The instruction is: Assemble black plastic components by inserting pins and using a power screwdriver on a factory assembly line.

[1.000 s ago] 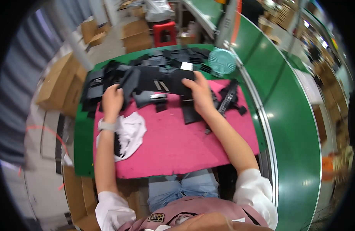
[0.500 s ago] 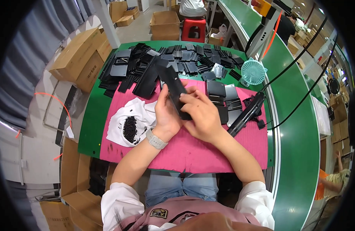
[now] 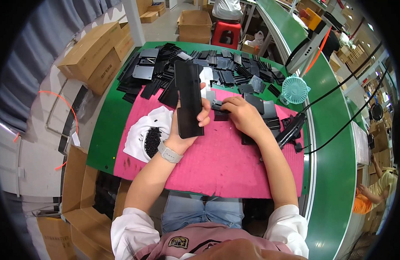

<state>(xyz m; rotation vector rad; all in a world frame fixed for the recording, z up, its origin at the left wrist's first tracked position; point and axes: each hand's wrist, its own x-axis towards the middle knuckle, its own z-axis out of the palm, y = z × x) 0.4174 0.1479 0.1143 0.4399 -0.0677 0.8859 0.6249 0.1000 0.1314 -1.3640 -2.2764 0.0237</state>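
My left hand (image 3: 181, 141) is wrapped round a long black panel (image 3: 189, 99) with folded edges and a notch in one side. It is held nearly upright above the pink mat (image 3: 217, 169). To the right, my right hand (image 3: 244, 116) reaches palm down, its fingertips pinched at the edge of a small grey piece (image 3: 214, 103) on the mat. Whether that piece is lifted I cannot tell. Just below those fingertips lies a small black block (image 3: 221, 116). A white cloth (image 3: 135, 136) beside my left wrist carries a heap of small black screws (image 3: 152, 139).
Behind the mat, many black plates and strips (image 3: 226, 69) cover the green table (image 3: 104, 143). At the right lie a black corded electric screwdriver (image 3: 291, 131) and stacked plates (image 3: 254, 102). A teal fan (image 3: 294, 90) stands beyond. Cardboard boxes (image 3: 93, 56) sit on the left.
My right hand has let go of the black panel and moved right to the small grey piece. The panel, now in my left hand alone, has turned more upright.
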